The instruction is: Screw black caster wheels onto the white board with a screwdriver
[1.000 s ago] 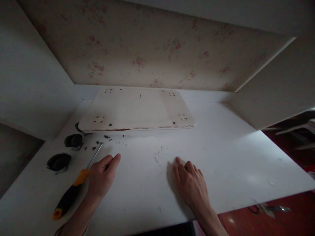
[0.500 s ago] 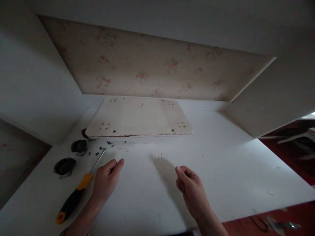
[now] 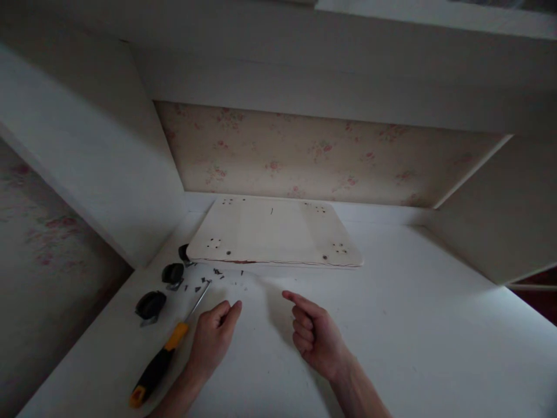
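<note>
The left hand (image 3: 215, 337) is resting palm down on the white table (image 3: 413, 325), its fingers lying together and lightly bent, the thumb tucked against the forefinger and gripping nothing. Just beside it, on its outer side, a screwdriver (image 3: 163, 357) with a black and orange handle is lying flat on the table. Its thin metal shaft is pointing away from the person towards a scatter of small dark screws (image 3: 217, 273). The hand is not touching the tool, though the two are sitting very close. The right hand (image 3: 315, 337) is hovering just above the table, well apart from the screwdriver and casting a soft shadow in front of itself. Its forefinger is stretching out towards the left, while the other three fingers are curling into the palm. In this dim light it is hard to tell whether those curled fingers are enclosing anything small. Beyond both hands a pale board (image 3: 274, 238) with rounded corners is lying flat, showing clusters of little holes near each corner and a dark screw head by each near corner. Three black casters (image 3: 150, 305) are sitting in a row left of the board's near corner, the farthest one half hiding behind that corner. A flowered back panel (image 3: 304, 157) is standing behind the board.
</note>
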A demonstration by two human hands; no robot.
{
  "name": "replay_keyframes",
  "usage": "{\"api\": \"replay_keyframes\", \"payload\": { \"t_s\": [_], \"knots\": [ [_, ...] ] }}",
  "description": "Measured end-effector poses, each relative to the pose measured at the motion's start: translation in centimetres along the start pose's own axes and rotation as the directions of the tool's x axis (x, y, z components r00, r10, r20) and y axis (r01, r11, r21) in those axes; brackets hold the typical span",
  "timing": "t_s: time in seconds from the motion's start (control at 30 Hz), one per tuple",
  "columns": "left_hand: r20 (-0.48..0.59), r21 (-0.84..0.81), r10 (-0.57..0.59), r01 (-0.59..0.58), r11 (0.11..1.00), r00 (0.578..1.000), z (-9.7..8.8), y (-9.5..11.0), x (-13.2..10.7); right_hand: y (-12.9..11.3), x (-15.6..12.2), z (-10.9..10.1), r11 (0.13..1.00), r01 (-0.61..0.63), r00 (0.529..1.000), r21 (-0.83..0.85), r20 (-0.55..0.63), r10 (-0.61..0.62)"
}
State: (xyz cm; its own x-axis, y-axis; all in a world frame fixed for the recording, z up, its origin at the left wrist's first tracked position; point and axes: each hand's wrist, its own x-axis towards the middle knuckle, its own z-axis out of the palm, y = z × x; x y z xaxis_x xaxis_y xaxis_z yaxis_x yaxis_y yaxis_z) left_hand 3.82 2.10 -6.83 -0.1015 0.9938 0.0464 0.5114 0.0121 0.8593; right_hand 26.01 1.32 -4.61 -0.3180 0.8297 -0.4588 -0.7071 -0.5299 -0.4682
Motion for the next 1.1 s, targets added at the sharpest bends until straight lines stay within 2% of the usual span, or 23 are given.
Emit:
{"api": "replay_keyframes", "payload": {
  "t_s": [0.17, 0.33, 0.47, 0.57, 0.63, 0.77, 0.9, 1.1],
  "knots": [
    [0.029, -0.008, -0.01, 0.01, 1.0, 1.0, 0.3, -0.2, 0.2, 1.0, 0.2, -0.6, 0.995, 0.094, 0.988, -0.026, -0.117, -0.096],
    [0.043, -0.002, -0.01, 0.01, 1.0, 0.999, 0.4, -0.3, 0.1, 2.0, 0.0, -0.7, 0.974, 0.162, 0.983, -0.159, -0.064, -0.174],
    [0.02, 0.004, -0.017, 0.017, 1.0, 1.0, 0.1, -0.2, 0.1, 2.5, -0.2, -0.5, 0.982, 0.119, 0.992, -0.15, -0.009, -0.122],
    [0.002, 0.023, -0.013, 0.013, 1.0, 1.0, 0.0, -0.1, 0.2, 2.5, -0.3, -0.6, 0.969, 0.174, 0.983, -0.175, -0.036, -0.183],
    [0.004, 0.028, -0.011, 0.011, 1.0, 1.0, 0.1, -0.2, 0.3, 2.4, -0.3, -0.7, 0.97, 0.197, 0.977, -0.144, -0.049, -0.206],
    [0.034, 0.025, -0.006, 0.005, 1.0, 0.999, 0.3, -0.3, 0.3, 1.9, -0.3, -0.6, 0.993, 0.114, 0.993, 0.008, -0.026, -0.114],
    [0.041, 0.035, -0.019, 0.017, 0.999, 0.999, 0.3, -0.3, 0.3, 1.5, -0.3, -0.3, 0.993, 0.108, 0.992, 0.04, -0.065, -0.105],
    [0.032, 0.034, -0.014, 0.013, 0.999, 0.999, 0.2, -0.1, 0.3, 1.4, 0.2, -0.9, 0.99, 0.082, 0.997, 0.112, -0.012, -0.081]
  ]
}}
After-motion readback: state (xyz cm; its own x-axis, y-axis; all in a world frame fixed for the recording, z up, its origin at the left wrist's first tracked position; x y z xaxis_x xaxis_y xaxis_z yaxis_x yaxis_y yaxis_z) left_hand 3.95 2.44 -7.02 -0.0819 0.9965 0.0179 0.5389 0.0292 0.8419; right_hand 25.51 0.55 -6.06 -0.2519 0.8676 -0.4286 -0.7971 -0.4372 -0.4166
